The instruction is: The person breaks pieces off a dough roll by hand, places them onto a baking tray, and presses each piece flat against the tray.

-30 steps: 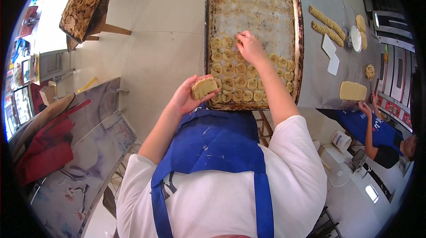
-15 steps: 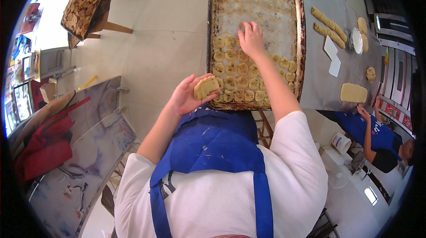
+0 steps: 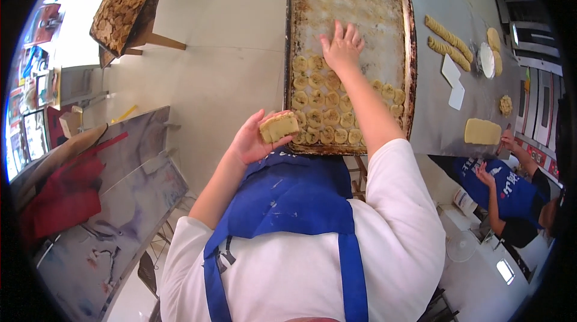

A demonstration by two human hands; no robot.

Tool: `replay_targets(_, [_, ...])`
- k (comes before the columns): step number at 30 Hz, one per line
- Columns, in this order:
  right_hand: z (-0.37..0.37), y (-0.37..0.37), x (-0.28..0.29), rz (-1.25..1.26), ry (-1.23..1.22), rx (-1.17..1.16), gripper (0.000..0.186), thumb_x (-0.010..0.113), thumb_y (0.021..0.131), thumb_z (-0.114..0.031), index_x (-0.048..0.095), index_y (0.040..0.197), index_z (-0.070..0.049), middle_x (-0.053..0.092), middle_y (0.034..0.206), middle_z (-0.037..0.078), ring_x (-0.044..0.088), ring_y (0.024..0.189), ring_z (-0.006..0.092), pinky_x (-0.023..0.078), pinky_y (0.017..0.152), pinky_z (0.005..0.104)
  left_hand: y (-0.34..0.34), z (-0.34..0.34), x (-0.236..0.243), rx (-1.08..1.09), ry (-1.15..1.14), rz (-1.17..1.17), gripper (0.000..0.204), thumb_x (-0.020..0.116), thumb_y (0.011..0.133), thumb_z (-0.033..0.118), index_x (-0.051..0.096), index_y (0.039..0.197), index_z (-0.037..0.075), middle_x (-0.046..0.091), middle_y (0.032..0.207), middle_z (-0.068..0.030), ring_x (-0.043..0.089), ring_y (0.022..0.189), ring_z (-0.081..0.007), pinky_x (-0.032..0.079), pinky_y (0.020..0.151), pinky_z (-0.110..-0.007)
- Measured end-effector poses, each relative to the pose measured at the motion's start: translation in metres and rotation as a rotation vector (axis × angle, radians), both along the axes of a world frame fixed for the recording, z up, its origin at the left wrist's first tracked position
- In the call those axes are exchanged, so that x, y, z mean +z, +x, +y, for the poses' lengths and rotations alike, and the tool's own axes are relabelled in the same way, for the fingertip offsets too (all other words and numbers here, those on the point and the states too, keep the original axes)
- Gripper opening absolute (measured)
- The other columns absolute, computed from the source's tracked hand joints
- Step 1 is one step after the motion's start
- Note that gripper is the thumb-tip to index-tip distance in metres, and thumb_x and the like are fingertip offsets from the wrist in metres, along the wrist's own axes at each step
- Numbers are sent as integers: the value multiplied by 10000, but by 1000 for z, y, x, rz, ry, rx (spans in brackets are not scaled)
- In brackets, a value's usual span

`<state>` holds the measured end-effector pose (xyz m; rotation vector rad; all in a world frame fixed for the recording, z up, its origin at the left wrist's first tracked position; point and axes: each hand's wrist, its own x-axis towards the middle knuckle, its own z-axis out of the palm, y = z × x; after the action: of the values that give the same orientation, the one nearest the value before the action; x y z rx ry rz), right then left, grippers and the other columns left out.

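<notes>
My left hand (image 3: 250, 137) holds a pale rectangular piece of dough (image 3: 278, 128) at the tray's near left corner. My right hand (image 3: 341, 48) is over the large browned baking tray (image 3: 410, 39), just beyond rows of flattened dough rounds (image 3: 330, 99), with its fingers spread; whether it touches the surface underneath I cannot tell. The rounds fill much of the nearer part of the tray, packed side by side.
Metal table (image 3: 439, 118) on the right holds twisted dough logs (image 3: 449, 41), white scrapers (image 3: 451, 71), a white bowl (image 3: 485, 59) and a dough slab (image 3: 481, 131). A co-worker (image 3: 499, 190) works at its right. Stacked full trays (image 3: 119, 18) stand upper left; a painted board (image 3: 120, 232) lower left.
My right hand has moved farther up the tray and its fingers have spread. My left hand still holds the dough. The co-worker's hands have moved apart.
</notes>
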<state>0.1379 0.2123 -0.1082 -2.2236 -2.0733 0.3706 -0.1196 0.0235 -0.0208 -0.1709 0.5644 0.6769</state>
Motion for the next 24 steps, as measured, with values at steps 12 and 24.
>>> replay_targets(12, [-4,-2,21,22,116,19,504,418,992,-407,403,1395,-106,389,1399,225,391,1290,351,324,1046,526,4,-8,5,-83,48,76,576,434,991,389,368,1436,28,437,1429,-189,453,1283,-405,417,1058,-431])
replay_targets(24, [-229,-9,108,1137,-19,-86,146,683,871,-139,702,968,-31,704,892,67,641,802,119,511,730,285,48,5,13,-462,224,288,420,498,984,288,491,1340,66,577,1266,-132,581,1142,-319,535,904,-349])
